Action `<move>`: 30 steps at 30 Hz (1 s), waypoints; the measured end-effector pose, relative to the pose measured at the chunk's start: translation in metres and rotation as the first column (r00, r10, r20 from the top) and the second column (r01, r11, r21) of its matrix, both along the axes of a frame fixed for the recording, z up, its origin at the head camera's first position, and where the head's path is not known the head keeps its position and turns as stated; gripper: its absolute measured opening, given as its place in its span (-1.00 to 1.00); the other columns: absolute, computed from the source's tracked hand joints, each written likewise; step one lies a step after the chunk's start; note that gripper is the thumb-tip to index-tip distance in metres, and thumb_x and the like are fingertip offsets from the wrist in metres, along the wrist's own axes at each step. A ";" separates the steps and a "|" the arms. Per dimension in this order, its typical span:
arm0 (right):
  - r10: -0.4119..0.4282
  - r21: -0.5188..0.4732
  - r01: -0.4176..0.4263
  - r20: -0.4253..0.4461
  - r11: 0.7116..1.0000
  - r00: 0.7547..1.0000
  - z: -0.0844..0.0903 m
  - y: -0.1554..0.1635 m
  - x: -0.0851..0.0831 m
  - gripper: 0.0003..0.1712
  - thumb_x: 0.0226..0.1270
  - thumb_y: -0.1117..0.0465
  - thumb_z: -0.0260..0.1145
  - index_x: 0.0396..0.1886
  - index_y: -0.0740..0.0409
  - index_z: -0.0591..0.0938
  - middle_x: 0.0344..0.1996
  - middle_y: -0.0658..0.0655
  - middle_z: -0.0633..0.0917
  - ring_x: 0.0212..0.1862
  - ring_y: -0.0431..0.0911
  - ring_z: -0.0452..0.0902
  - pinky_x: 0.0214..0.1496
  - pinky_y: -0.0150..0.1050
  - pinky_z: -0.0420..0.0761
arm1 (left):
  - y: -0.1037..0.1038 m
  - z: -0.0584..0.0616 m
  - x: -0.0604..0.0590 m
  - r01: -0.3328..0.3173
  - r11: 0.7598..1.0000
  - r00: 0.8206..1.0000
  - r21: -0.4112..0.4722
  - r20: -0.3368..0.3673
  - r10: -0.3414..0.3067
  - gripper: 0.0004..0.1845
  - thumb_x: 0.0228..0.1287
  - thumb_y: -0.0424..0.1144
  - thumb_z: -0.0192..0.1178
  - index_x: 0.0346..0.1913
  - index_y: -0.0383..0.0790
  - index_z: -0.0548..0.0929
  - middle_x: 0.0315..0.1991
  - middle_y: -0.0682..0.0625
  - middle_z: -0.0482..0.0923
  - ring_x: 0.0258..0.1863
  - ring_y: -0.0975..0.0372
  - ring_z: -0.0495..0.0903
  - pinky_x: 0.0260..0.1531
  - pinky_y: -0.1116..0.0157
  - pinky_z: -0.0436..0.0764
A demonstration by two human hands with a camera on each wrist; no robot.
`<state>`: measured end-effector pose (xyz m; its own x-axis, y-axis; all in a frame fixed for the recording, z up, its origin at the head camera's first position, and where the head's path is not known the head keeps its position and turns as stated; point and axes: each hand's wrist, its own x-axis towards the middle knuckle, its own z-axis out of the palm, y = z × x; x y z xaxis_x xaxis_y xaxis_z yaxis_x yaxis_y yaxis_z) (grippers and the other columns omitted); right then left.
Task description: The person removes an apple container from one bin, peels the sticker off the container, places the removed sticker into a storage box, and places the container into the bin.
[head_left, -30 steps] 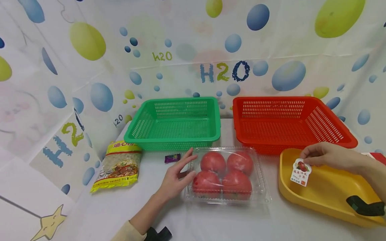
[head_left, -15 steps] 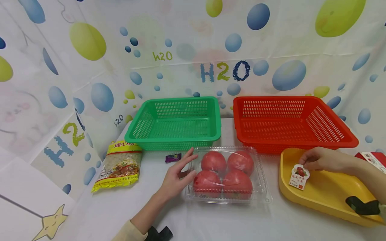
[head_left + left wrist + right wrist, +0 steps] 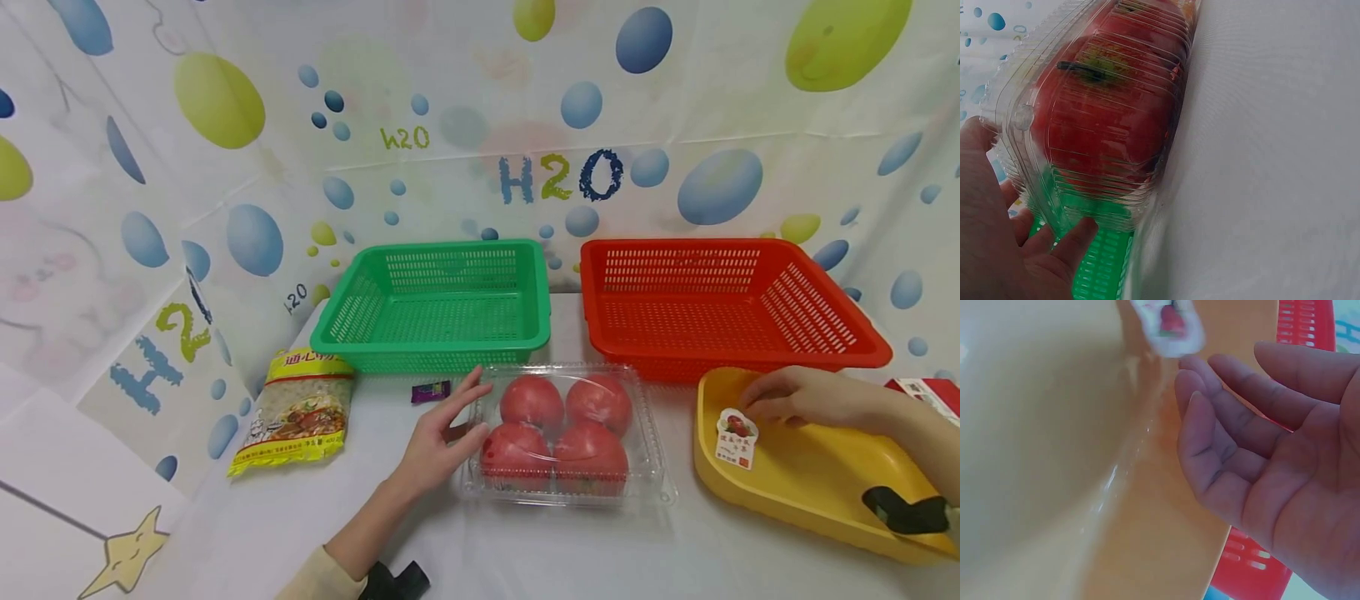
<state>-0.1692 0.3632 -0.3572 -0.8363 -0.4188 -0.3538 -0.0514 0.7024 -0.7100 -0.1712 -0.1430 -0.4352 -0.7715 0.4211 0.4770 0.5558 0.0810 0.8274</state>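
Observation:
A clear plastic clamshell box of several red apples sits mid-table. Along its left side lies my left hand, fingers spread and extended, fingertips right at the edge; the left wrist view has the thumb by the upper rim. Over the yellow tray, my right hand is half-curled. Just beyond its fingertips is a small white label card with a red fruit picture, inside the tray near its left wall. In the right wrist view a gap shows between fingers and card.
Behind the box stand a green basket and a red basket. A yellow pasta bag lies at left, with a small purple packet beside it. A red-and-white box shows past my right wrist.
My right hand lowered slightly and let go of the label card, which has dropped a little left and down into the tray. The left hand and apple box have stayed put.

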 end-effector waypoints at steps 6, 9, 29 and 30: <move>-0.070 0.036 0.069 0.049 0.997 0.996 0.004 0.000 0.000 -0.55 0.46 0.19 0.29 0.21 0.37 0.58 0.07 0.23 0.61 -0.02 0.05 0.52 -0.05 -0.10 0.66 | 0.001 0.001 0.000 -0.001 1.000 1.000 -0.002 0.006 0.001 -0.49 0.36 -0.42 0.21 0.36 -0.34 0.50 0.54 -0.21 0.16 0.50 -0.03 0.16 0.07 0.08 0.62; -0.084 0.050 0.081 0.052 0.995 0.995 0.008 0.000 0.001 -0.51 0.46 0.15 0.29 0.25 0.37 0.55 0.11 0.24 0.60 0.00 0.05 0.53 0.01 -0.04 0.67 | 0.000 0.000 0.000 0.004 1.000 1.000 0.001 0.005 -0.004 -0.49 0.36 -0.43 0.21 0.36 -0.36 0.49 0.53 -0.26 0.15 0.49 -0.05 0.16 0.07 0.06 0.62; -0.079 -0.047 0.077 -0.029 0.996 0.996 0.044 -0.046 0.017 -0.34 0.49 -0.01 0.26 0.44 0.21 0.40 0.27 0.24 0.53 0.14 0.13 0.49 0.00 -0.03 0.65 | 0.001 0.002 0.002 0.001 1.000 1.000 -0.011 0.020 -0.001 -0.48 0.37 -0.41 0.21 0.37 -0.38 0.47 0.54 -0.25 0.13 0.49 -0.04 0.18 0.09 0.08 0.61; -0.077 -0.061 0.074 -0.043 0.995 0.996 0.044 -0.049 0.018 -0.34 0.49 -0.01 0.26 0.45 0.19 0.39 0.28 0.23 0.52 0.16 0.13 0.48 0.01 -0.02 0.63 | 0.000 0.002 0.002 -0.002 1.000 1.000 -0.014 0.019 0.002 -0.48 0.37 -0.41 0.21 0.37 -0.38 0.47 0.54 -0.26 0.13 0.49 -0.04 0.18 0.09 0.08 0.61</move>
